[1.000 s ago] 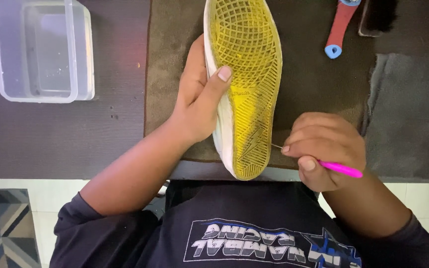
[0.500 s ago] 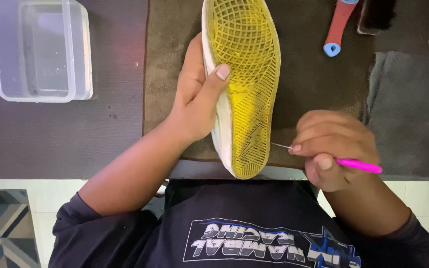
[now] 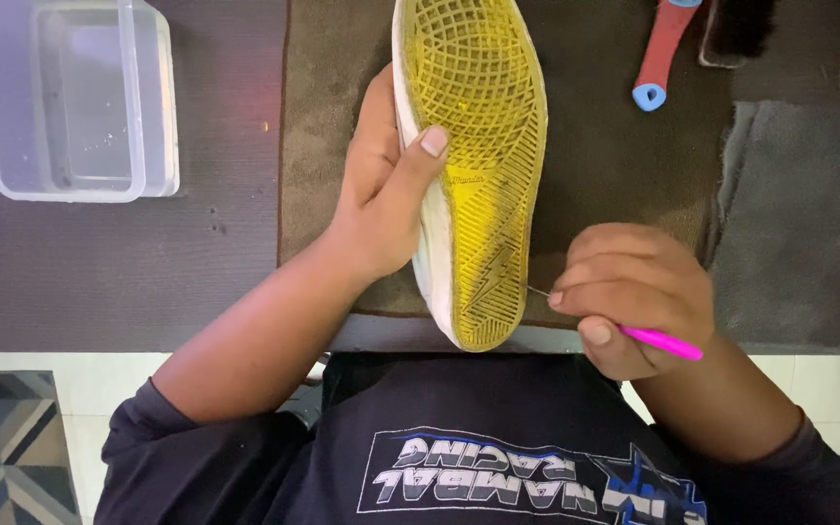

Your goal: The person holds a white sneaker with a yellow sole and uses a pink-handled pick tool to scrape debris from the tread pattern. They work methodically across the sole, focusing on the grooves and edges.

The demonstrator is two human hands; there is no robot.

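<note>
head view, straight down, close over table (image 3: 148, 282)

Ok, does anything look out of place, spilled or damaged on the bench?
Nothing stands out. The left hand holds the shoe sole-up on the brown mat; the right hand holds a pink-handled pick at its heel edge. The clear tub sits upright.

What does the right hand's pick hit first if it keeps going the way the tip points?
The right hand holds a pink-handled pick whose thin metal tip points left toward the yellow sole of the shoe, near its heel edge. That sole edge looks like the first contact; the tip seems almost on it, though depth is unclear.
</note>
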